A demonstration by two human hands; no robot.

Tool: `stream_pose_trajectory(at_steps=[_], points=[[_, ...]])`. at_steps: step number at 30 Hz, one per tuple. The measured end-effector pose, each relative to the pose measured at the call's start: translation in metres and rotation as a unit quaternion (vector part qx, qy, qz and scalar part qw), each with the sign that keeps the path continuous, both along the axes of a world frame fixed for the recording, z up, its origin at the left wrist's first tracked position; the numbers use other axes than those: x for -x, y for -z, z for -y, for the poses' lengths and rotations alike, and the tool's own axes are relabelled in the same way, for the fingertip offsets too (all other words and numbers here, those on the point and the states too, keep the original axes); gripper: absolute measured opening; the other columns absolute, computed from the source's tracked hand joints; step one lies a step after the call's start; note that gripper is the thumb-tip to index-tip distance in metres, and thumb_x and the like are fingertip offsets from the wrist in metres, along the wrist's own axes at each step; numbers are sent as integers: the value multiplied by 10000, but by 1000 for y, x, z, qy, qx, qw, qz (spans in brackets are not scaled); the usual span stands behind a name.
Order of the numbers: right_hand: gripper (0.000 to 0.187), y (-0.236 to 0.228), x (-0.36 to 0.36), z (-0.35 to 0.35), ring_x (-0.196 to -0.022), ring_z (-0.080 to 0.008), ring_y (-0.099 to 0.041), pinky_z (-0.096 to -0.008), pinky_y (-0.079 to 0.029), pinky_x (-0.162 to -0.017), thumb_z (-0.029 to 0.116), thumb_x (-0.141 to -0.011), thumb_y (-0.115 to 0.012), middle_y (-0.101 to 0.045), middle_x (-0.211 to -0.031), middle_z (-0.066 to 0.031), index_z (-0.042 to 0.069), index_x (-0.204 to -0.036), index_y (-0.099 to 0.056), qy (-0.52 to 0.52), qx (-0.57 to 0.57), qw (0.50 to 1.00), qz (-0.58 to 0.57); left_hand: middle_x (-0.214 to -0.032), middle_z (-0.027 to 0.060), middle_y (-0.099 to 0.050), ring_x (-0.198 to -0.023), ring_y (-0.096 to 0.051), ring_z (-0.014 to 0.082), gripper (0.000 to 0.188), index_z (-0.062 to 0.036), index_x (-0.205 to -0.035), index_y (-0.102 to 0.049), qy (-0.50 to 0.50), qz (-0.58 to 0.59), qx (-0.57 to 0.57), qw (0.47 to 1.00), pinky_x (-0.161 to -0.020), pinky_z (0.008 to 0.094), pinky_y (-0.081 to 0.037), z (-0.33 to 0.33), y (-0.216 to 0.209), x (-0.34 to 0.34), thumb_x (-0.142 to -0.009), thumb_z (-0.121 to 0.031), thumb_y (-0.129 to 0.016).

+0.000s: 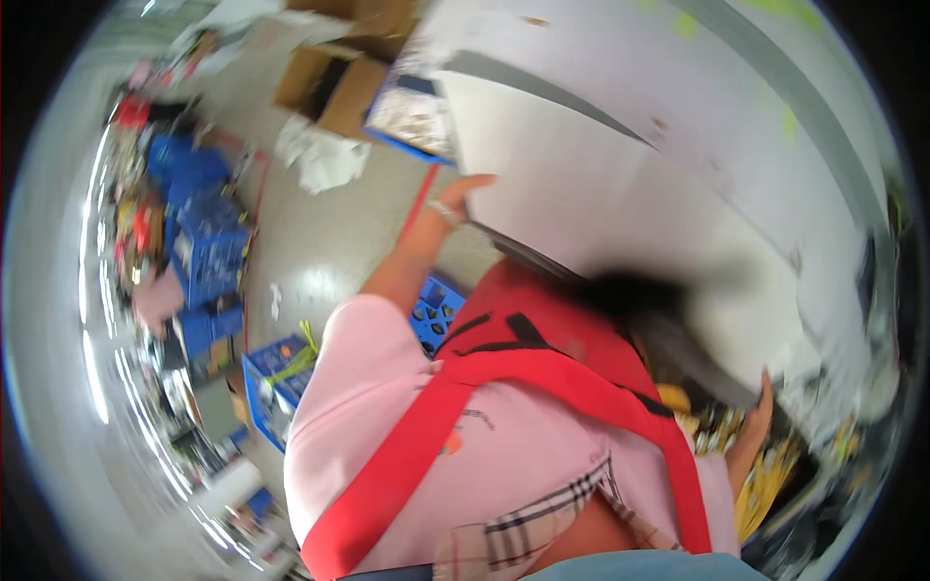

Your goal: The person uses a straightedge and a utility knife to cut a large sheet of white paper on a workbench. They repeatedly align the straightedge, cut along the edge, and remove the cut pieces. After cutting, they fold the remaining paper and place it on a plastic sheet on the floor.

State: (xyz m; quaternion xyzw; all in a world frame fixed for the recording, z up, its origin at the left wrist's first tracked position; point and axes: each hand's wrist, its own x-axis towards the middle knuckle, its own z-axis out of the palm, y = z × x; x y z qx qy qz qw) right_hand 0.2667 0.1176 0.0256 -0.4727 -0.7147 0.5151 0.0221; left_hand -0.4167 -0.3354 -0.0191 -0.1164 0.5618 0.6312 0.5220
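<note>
A large white sheet or board (pixel 601 213) stretches in front of me, over a pale table (pixel 601 48). My left hand (pixel 463 197) grips its left edge, the thumb lying on the upper face and the fingers hidden beneath. At the near right corner, my right hand (pixel 759 416) holds the same board, with only part of the fingers showing. A dark blurred shape (pixel 639 290) covers part of the board's near edge; I cannot tell what it is.
Beyond my left hand are a blue-rimmed bin (pixel 412 116) of small pieces and an open cardboard box (pixel 334 92). Blue crates (pixel 208 252) stand along the left. Near me are a blue tray (pixel 436 315) and, at right, yellow items (pixel 765 489) beside clear plastic wrapping (pixel 843 387).
</note>
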Motion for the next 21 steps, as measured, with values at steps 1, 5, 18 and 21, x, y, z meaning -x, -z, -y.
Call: stream_pose_trajectory(at_steps=[1,5,18,21], points=[[734,0,-7,4,-1372,-308,-424,-393,-309,-1152,439,-916,-508,-452,-1483,-212,-45,-1460,-420,-125,-143,981,-26,-1121,146,-690,-1008,-689,262,508,8,-1241,-590,-6,19,-30,999,-894,398,-569,7,3,1,-822,-207,-778],[819,-52,46,52,-1381,-333,-401,-414,-315,-1145,557,-957,-458,-373,-1519,-226,-49,-1495,-339,42,-153,987,4,-1155,134,-694,-1012,-694,239,465,2,-1241,-617,-33,36,-53,997,-925,387,-562,10,-29,-21,-839,-184,-760],[643,-251,460,326,-1202,-290,-560,-392,-452,-1011,433,-934,-618,-552,-1345,-165,-13,-1382,-502,227,78,957,-164,-1226,146,-663,-1098,-653,249,580,27,-1319,-562,-89,135,-261,952,-986,381,-510,193,-66,5,-769,20,-746],[563,-241,505,355,-1000,-242,-625,-364,-518,-859,296,-827,-769,-619,-1164,-129,-27,-1248,-581,137,109,957,-231,-1226,135,-655,-1100,-643,247,604,31,-1330,-543,-135,4,-300,944,-964,367,-516,266,-79,34,-763,15,-749]])
